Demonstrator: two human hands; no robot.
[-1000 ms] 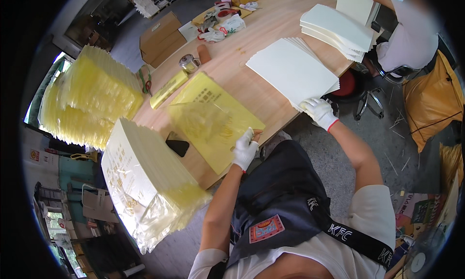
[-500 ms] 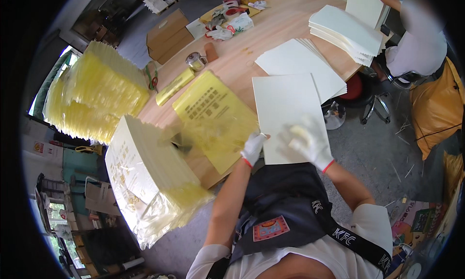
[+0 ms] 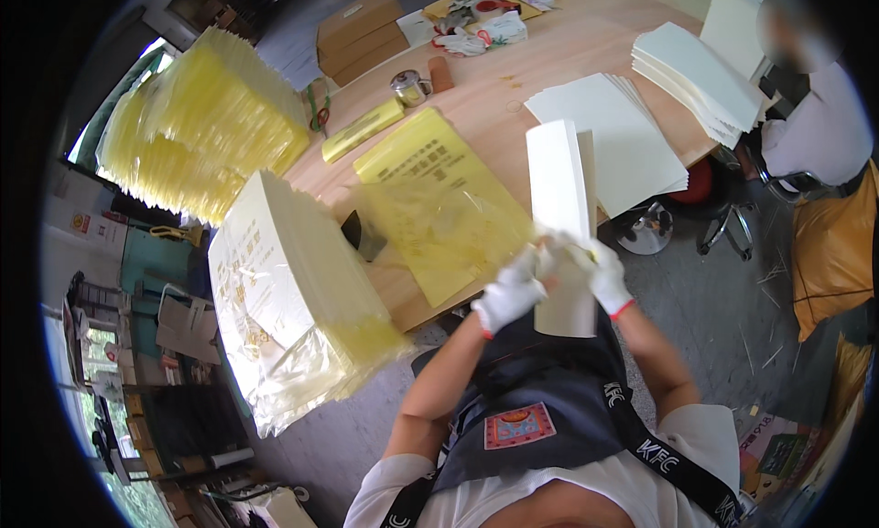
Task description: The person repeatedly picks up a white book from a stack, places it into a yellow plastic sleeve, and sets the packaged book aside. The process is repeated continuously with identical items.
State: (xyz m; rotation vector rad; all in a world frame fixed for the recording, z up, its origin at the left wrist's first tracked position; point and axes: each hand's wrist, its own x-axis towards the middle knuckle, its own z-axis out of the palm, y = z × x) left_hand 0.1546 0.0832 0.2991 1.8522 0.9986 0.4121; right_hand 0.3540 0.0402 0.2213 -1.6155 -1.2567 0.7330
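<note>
Since half a second ago, both hands have lifted the white sheets off the worktop to centre frame, above the yellow bag. Left hand and right hand clench the lower edge. Light, floppy paper, probably best gripped at both edges.

wood table, yellow bags, white sheet stacks, tin can

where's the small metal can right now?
Head view, upper left of centre: the metal can stands on the wooden table, beside the brown cylinder.
</note>
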